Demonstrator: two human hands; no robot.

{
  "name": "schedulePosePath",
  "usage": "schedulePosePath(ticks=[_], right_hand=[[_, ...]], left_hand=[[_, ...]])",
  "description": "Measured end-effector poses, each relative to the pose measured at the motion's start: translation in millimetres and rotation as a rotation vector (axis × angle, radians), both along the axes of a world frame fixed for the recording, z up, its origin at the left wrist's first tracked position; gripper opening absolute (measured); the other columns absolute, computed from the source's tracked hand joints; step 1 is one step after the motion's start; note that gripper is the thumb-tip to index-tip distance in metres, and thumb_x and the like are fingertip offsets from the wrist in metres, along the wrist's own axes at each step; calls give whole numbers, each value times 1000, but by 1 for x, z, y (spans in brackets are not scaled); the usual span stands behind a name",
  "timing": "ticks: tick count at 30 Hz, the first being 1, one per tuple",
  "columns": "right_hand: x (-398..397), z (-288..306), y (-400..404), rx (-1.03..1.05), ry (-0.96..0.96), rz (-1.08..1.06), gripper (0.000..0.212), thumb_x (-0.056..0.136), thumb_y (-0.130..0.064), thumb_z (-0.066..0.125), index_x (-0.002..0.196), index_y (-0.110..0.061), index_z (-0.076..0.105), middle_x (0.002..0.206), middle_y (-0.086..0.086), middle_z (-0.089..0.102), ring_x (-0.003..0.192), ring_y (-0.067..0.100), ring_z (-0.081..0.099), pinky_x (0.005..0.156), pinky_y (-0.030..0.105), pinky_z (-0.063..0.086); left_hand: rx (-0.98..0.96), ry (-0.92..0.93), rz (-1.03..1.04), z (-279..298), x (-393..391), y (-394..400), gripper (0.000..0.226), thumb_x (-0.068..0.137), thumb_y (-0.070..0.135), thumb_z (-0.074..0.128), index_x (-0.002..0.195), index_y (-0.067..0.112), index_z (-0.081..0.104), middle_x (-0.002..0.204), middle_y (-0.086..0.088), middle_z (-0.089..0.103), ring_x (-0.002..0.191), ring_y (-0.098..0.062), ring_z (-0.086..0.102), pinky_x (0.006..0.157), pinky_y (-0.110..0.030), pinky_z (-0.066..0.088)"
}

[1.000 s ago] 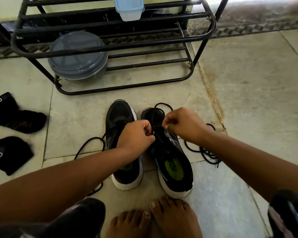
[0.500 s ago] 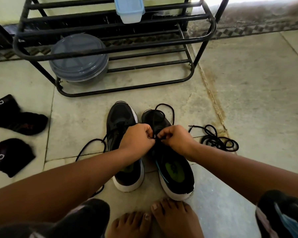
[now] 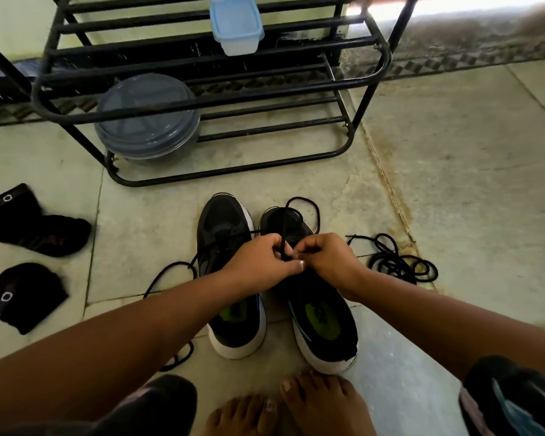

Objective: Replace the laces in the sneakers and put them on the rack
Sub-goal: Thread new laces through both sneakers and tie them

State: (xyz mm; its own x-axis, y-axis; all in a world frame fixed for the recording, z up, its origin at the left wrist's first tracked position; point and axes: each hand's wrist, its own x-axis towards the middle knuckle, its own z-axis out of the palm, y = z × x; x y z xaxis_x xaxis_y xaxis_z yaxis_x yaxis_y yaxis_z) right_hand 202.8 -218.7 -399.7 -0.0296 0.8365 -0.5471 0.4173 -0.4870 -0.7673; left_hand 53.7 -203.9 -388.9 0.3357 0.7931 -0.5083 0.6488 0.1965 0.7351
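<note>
Midway through the lacing, by the look of it: both sneakers side by side on the floor, toes toward the rack point(image 3: 372, 86), neither yet on it

Left hand point(image 3: 258, 262) and right hand point(image 3: 328, 259) close together over the right sneaker point(image 3: 321, 325), fingers curled, each pinching the black lace point(image 3: 302, 202) just above the eyelets; one strand running up between the two hands, a loop lying over the toe

Right sneaker therefore partly laced at most; how many eyelets are filled is hidden under the hands

Left sneaker point(image 3: 227, 234) touching the right one, with a lace point(image 3: 170, 272) through its front eyelets and the loose length trailing onto the floor to its left; seemingly unfinished, not tied

A coil of black lace point(image 3: 397, 262) on the floor just right of the right sneaker, probably the old one taken out

On the rack, only a round lidded tub point(image 3: 148, 121) on the bottom shelf and a small blue box point(image 3: 236, 23) higher up

Two black socks point(image 3: 38, 228) near the left edge of the floor in view, well apart from the sneakers

Left to do, as a judgement: finish threading and tying both, then lift the pair onto the rack
</note>
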Motion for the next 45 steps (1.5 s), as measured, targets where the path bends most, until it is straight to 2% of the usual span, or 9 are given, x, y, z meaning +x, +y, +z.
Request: schedulePosePath(ticks=[9, 17, 20, 23, 27, 35, 38, 41, 45], right_hand=[[-1, 18, -2, -111, 322, -312, 21, 91, -1, 47, 74, -9, 57, 65, 7, 54, 54, 11, 50, 49, 18, 45], [4, 95, 28, 125, 715, -781, 19, 96, -8, 35, 79, -9, 45, 78, 6, 44, 53, 19, 56, 52, 32, 50], [15, 103, 30, 242, 276, -499, 18, 96, -10, 39, 81, -11, 49, 80, 6, 52, 47, 11, 44, 42, 22, 33], [25, 88, 23, 200, -510, 180, 19, 93, -22, 51, 90, -7, 61, 83, 8, 65, 64, 18, 59, 54, 33, 49], [30, 71, 14, -131, -694, 602, 22, 91, -30, 60, 86, -10, 68, 78, 2, 67, 61, 12, 54, 54, 24, 43], [31, 87, 24, 381, -156, -7, 27, 96, -19, 50, 74, -21, 65, 66, -13, 63, 64, -2, 55, 60, 14, 42], [28, 96, 28, 468, 258, -272, 28, 99, -17, 43, 75, -16, 58, 74, -4, 65, 83, 17, 64, 81, 35, 53], [27, 104, 28, 345, 640, -438, 26, 101, -18, 39, 78, -10, 50, 70, 3, 57, 54, 13, 57, 54, 28, 52], [31, 81, 24, 265, -184, -27, 21, 96, -33, 51, 88, -13, 54, 83, 3, 61, 57, 7, 50, 50, 22, 38]], left_hand=[[93, 145, -196, -2, 0, -4, 41, 68, 55, 73, 84, 25, 49, 91, 0, 53, 76, -15, 53, 67, -33, 47], [43, 141, -143, 3, -1, -8, 48, 73, 52, 73, 95, 14, 53, 93, -8, 61, 80, -22, 57, 70, -38, 49], [16, 158, -109, 4, -3, -10, 48, 71, 56, 72, 91, 17, 51, 84, -1, 56, 73, -14, 50, 64, -29, 42], [3, 152, -89, 3, -4, -10, 48, 70, 57, 73, 88, 18, 50, 80, 1, 54, 71, -12, 50, 64, -28, 41], [-3, 143, -87, 0, -3, -10, 48, 69, 57, 73, 85, 19, 48, 78, 0, 55, 69, -13, 50, 65, -30, 42], [-24, 155, -95, -7, -4, -8, 56, 64, 64, 73, 87, 20, 47, 79, -1, 56, 69, -14, 51, 64, -34, 43], [-17, 157, -111, -9, -4, -7, 57, 65, 65, 71, 90, 20, 48, 80, 0, 56, 68, -14, 50, 64, -33, 43], [-19, 160, -122, -10, -4, -7, 57, 64, 68, 70, 91, 22, 49, 82, 2, 57, 69, -13, 52, 64, -33, 44], [-2, 176, -139, -11, -4, -7, 56, 66, 67, 69, 92, 22, 48, 80, 3, 55, 67, -11, 49, 62, -31, 42]])
